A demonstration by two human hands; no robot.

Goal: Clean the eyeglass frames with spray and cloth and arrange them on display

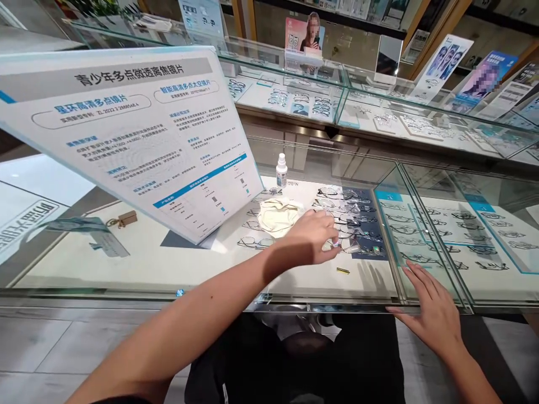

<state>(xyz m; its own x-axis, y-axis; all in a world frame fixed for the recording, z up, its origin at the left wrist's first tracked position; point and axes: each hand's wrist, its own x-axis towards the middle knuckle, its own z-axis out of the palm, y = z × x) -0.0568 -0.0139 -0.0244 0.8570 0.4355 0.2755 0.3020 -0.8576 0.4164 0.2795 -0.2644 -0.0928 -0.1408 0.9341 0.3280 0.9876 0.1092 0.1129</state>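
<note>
My left hand (314, 235) reaches over the glass showcase, its thumb and fingertips closed at the end of a pair of glasses (348, 245) in the front of the right-hand column. Just behind my wrist lies a crumpled cream cloth (278, 216), with a white spray bottle (282, 170) upright beyond it. Rows of glasses (332, 193) run on both sides of the cloth. My right hand (433, 306) rests with spread fingers on the front edge of the showcase, holding nothing. A small yellow-green strip (343, 270) lies in front of the glasses.
A large printed board (138, 129) leans at the left. Near it are a brown tag (127, 218) and a clear strip (105, 238). More glasses lie under glass at the right (404, 229). Another showcase (286, 101) with display cards runs along the back.
</note>
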